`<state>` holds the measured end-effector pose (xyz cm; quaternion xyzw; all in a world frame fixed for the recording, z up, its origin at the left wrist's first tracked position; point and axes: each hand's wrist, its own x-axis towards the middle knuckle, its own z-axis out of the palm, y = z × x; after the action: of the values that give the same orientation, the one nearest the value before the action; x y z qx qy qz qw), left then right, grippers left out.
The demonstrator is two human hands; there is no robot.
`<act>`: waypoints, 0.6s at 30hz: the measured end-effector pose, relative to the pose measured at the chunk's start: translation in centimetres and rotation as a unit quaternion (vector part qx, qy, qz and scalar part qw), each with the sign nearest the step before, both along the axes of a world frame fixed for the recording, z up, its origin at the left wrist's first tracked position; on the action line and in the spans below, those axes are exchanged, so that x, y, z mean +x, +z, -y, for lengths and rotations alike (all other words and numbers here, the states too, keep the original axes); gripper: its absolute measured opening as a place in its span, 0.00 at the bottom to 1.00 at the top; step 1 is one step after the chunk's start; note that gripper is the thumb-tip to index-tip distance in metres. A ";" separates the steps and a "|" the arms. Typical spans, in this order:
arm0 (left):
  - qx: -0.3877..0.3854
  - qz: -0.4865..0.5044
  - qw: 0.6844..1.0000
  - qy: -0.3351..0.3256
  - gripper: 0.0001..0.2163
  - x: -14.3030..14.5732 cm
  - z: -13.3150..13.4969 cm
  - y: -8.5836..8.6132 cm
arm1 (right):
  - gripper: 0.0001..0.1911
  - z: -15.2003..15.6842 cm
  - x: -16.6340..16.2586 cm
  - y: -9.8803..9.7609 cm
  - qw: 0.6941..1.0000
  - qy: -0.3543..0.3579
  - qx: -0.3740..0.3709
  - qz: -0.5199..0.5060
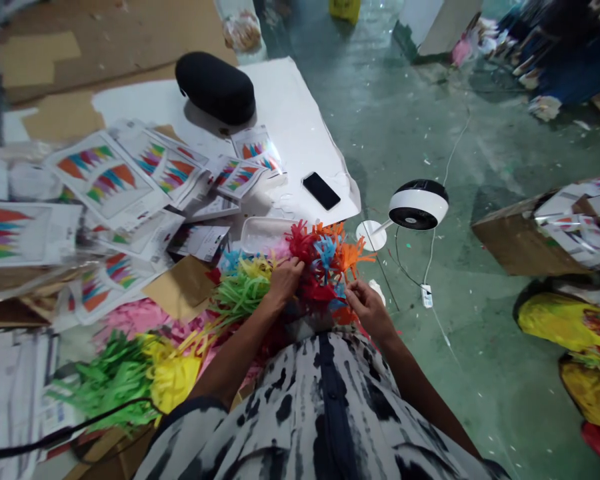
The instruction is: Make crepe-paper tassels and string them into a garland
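Colourful tissue-paper tassels lie bunched close to my body at the table's front edge. My left hand [286, 277] is closed, its fingertips at the red tassels [301, 241]; just what it grips is partly hidden. Orange tassels [353, 259] and a light-blue tassel [326, 252] hang between my hands. With thumb and finger together, my right hand [366, 305] pinches the lower end of an orange tassel. Under my left wrist are green tassels [240, 293], with yellow ones [257, 268] beside them. A shallow white tray [260, 230] sits just beyond.
Printed packages [115, 180] cover the table's left side. Farther back lie a black case [215, 88] and a phone [321, 191]. Green strips [113, 380] and yellow strips [173, 377] are heaped at lower left. A white fan [419, 205] and a full carton [520, 233] stand right.
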<state>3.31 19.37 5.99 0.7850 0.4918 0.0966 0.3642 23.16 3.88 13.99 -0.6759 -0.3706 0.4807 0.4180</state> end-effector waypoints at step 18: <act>0.158 -0.056 0.972 0.164 0.20 -2.8 -1.6 4.1 | 0.13 0.1 0.4 -0.7 0.999 0.024 0.005 0.048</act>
<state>0.52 20.96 10.05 0.7453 0.6119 0.1879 0.1866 23.58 3.74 13.25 -0.6869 -0.4089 0.4556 0.3917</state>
